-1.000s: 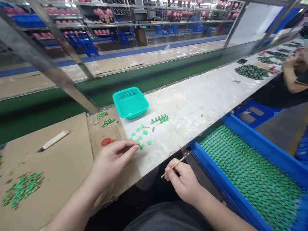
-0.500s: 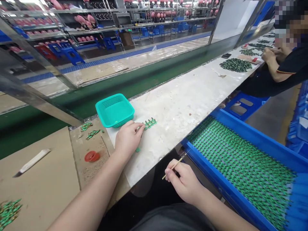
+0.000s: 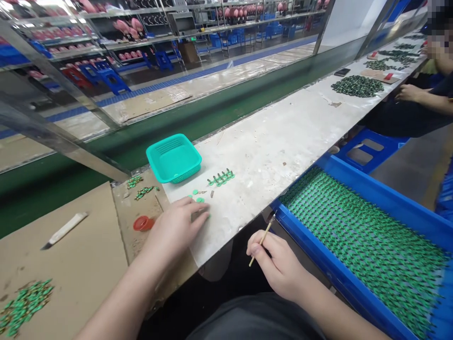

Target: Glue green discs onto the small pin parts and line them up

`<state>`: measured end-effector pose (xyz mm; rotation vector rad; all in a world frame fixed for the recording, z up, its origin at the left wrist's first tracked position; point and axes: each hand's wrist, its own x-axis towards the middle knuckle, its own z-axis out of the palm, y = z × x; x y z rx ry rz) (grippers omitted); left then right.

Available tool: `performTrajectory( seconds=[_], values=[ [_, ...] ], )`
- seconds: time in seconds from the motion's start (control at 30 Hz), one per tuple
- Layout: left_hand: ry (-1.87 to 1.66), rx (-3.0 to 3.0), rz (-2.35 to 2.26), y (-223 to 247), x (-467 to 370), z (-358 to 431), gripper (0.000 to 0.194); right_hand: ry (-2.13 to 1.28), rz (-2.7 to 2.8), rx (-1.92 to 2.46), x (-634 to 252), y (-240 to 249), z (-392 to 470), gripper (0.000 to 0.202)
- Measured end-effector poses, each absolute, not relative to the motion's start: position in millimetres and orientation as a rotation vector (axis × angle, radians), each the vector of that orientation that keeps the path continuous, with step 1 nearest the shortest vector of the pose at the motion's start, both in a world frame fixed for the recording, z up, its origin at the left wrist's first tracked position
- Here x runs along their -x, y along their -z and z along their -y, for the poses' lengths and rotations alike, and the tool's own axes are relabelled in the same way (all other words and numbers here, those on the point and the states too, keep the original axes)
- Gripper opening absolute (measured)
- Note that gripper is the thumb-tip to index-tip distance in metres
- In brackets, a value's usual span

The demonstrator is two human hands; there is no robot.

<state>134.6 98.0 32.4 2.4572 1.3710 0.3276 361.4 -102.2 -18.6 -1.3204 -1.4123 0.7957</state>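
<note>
Our left hand (image 3: pixel 178 221) over surface (image 3: pixel 255 156), grip apart; whether it touches green discs (image 3: pixel 200 200) at its 1 o'clock, we cannot tell. Our right hand (image 3: pixel 274 259), grip clamped on thin stick (image 3: pixel 264 236), tip toward 1 o'clock, blue tray (image 3: pixel 306 240) at 3 o'clock. Careless sweep could scatter green discs; low reach toward 2 o'clock could topple upright pieces (image 3: pixel 221 178).

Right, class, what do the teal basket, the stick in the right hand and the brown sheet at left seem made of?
Teal basket: probably moulded plastic, slightly glossy, with even colour and perforated walls.
Stick: likely bamboo or wood, I can't tell which; it looks smooth, straight and pale tan.
Brown sheet: likely cardboard, matt, flat, tan and straight-edged.
</note>
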Motion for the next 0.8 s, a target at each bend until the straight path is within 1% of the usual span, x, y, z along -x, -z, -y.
performTrajectory(
  seconds=[0.1,0.2,0.23,0.37,0.4,0.43,0.47,0.5,0.57,0.6,0.7,0.8],
  values=[
    [-0.322,-2.465,-1.312,-25.3,-134.6,-88.2,0.029,-0.845,1.391,1.318,-357.4,11.3,99.4,0.028],
    [-0.336,-2.442,-1.262,-23.9,-134.5,-81.4,0.022,-0.930,1.381,1.316,-351.5,3.7,98.1,0.022],
    [-0.343,-2.425,-1.258,-25.5,-129.9,-77.5,0.020,-0.977,1.370,1.316,-349.5,1.3,98.9,0.028],
    [-0.429,-2.316,-1.358,-32.2,-82.7,-46.2,0.030,-1.112,1.267,1.302,-342.8,-8.6,106.1,0.076],
    [-0.459,-2.285,-1.407,-31.8,-67.1,-35.6,0.032,-1.124,1.247,1.298,-341.2,-11.6,107.8,0.084],
    [-0.490,-2.255,-1.461,-30.0,-52.1,-24.8,0.033,-1.141,1.244,1.289,-339.5,-15.0,108.8,0.087],
    [-0.524,-2.232,-1.512,-26.9,-38.7,-14.6,0.034,-1.170,1.255,1.274,-337.5,-18.8,108.9,0.086],
    [-0.564,-2.218,-1.558,-22.6,-27.4,-5.4,0.034,-1.211,1.273,1.247,-335.1,-23.1,107.9,0.078],
    [-0.647,-2.212,-1.624,-12.7,-12.1,8.5,0.034,-1.305,1.281,1.166,-329.0,-32.6,102.7,0.046],
    [-0.685,-2.213,-1.641,-8.1,-7.5,12.8,0.034,-1.354,1.257,1.120,-325.4,-37.5,98.8,0.033],
    [-0.758,-2.222,-1.612,-0.3,0.6,15.4,0.031,-1.484,1.159,1.000,-313.1,-50.8,84.3,0.035],
    [-0.776,-2.365,-1.434,-0.4,8.9,7.3,0.030,-1.476,1.174,0.965,-300.1,-58.2,68.9,0.016]
  ],
)
